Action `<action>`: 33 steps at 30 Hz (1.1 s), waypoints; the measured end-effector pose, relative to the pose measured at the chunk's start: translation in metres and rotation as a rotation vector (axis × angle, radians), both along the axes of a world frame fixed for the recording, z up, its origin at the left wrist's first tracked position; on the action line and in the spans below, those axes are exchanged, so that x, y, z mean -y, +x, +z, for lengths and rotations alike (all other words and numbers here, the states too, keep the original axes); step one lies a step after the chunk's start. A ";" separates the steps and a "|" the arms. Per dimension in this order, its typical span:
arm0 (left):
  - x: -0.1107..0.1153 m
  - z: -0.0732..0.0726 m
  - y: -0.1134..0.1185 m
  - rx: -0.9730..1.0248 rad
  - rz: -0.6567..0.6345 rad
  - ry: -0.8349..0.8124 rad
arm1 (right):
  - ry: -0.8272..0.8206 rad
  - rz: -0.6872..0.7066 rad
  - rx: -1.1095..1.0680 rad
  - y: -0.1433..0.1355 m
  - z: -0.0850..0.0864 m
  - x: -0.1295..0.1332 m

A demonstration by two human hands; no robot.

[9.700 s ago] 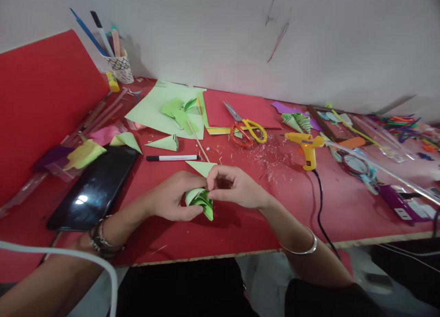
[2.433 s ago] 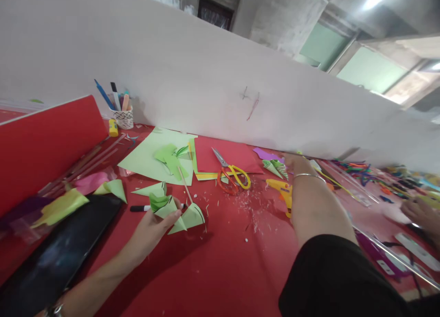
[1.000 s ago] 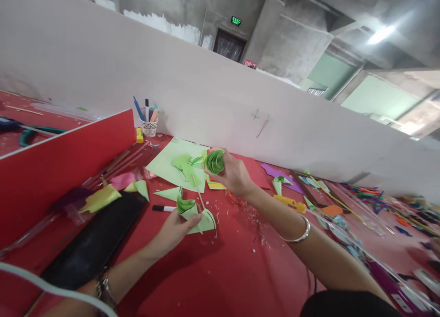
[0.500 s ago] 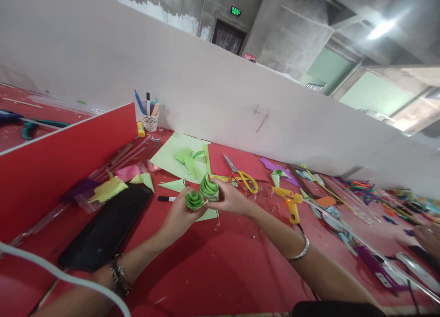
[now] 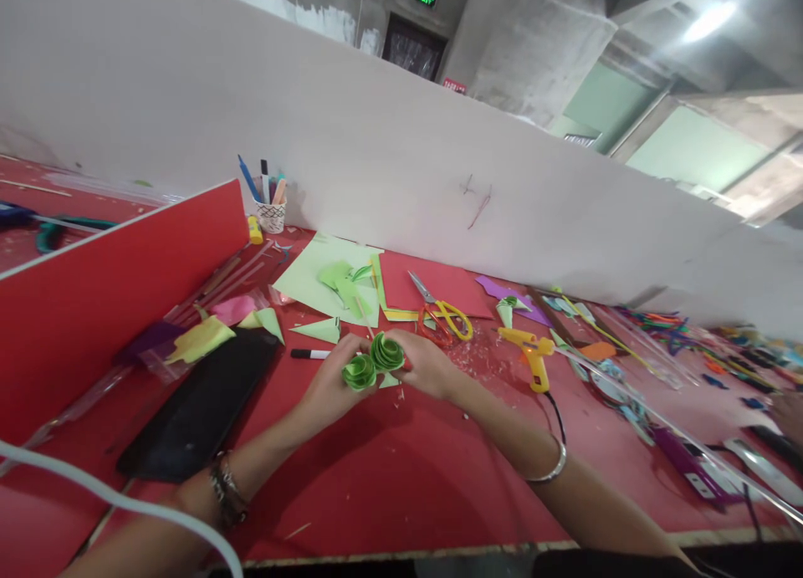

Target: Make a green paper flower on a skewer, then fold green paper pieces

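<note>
Two rolled green paper flowers are held side by side above the red table (image 5: pixel 401 469). My left hand (image 5: pixel 332 380) is closed around the left paper flower (image 5: pixel 359 372). The fingers of my right hand (image 5: pixel 427 365) grip the right paper flower (image 5: pixel 387 353), which touches or nearly touches the other. Their lower parts are hidden by my hands. Just beyond my left hand lie a black-and-white marker (image 5: pixel 309 354) and a pale green paper triangle (image 5: pixel 319 329). Scissors (image 5: pixel 442 306) with red and yellow handles rest on stacked red paper (image 5: pixel 401 281) behind my right hand.
A yellow glue gun (image 5: pixel 532 356) with a cord lies to the right, near another green paper cone (image 5: pixel 507 310). At left are a black case (image 5: pixel 194 411), a red divider (image 5: pixel 125 289) and a pen cup (image 5: pixel 272 217). A white cable (image 5: pixel 119 503) crosses the lower left.
The right paper flower has come down level with the left one, its spiral top now facing me. Both hands stay closed on them. The view has shifted slightly.
</note>
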State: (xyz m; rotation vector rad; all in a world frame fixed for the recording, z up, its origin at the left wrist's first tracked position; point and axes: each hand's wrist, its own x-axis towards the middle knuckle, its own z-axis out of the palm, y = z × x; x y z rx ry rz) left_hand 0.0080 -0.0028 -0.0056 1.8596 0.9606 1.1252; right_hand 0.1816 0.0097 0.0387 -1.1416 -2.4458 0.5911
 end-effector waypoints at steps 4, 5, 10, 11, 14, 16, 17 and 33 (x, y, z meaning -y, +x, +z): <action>0.001 0.000 0.001 0.031 -0.009 -0.068 | 0.059 -0.014 0.023 0.003 -0.003 -0.001; 0.001 0.001 0.002 0.037 -0.005 -0.075 | 0.079 -0.019 0.038 0.004 -0.004 -0.002; 0.003 0.004 0.004 0.082 0.034 -0.097 | 0.141 -0.074 0.144 0.010 -0.004 -0.002; 0.003 0.005 0.004 0.088 0.038 -0.102 | 0.133 -0.081 0.155 0.011 -0.004 -0.001; 0.002 0.005 0.004 0.089 0.082 -0.109 | 0.053 -0.097 0.132 0.009 -0.004 0.004; 0.001 0.004 0.003 0.110 0.096 -0.106 | -0.033 -0.097 0.077 0.006 -0.005 0.007; 0.001 0.003 0.003 0.125 0.090 -0.105 | -0.078 -0.090 0.038 0.004 -0.006 0.009; -0.003 -0.001 0.004 0.189 -0.034 -0.279 | -0.167 -0.148 -0.085 -0.017 0.006 0.017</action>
